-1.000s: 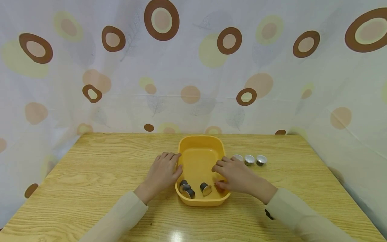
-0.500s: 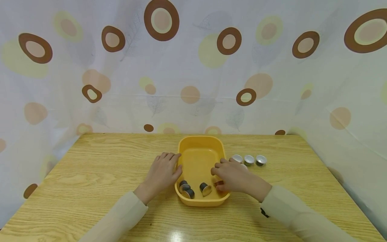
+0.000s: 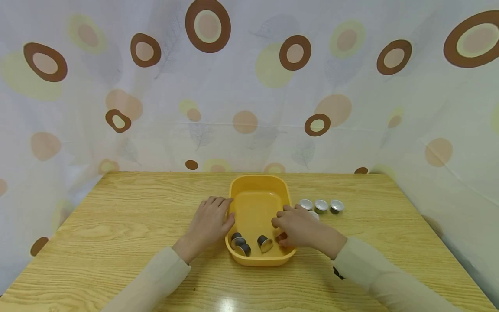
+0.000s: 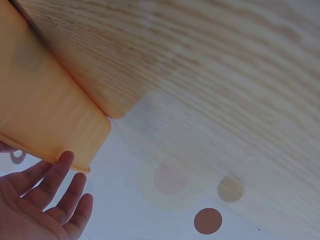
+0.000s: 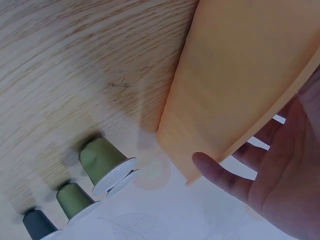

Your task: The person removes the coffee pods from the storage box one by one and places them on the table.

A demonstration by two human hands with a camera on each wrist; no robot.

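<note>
A yellow plastic tub stands mid-table. My left hand holds its left rim, thumb over the inside and fingers along the outer wall. In the left wrist view, my left hand's fingers lie loosely bent at the rim. Across the right rim reaches my right hand, with its thumb inside the tub; one finger shows outside the wall in the right wrist view. A brownish patch lies under that thumb; whether it is a held thing or shadow is unclear. A dark coffee capsule lies nearby, with other capsules in the near-left corner.
On the table right of the tub stand green coffee capsules with foil lids up. A darker capsule ends their row. A patterned cloth hangs behind the wooden table.
My right hand has shifted slightly left and its thumb now points lower inside the tub. A foil lid beside that hand has come into view. My left hand and the tub stay put.
</note>
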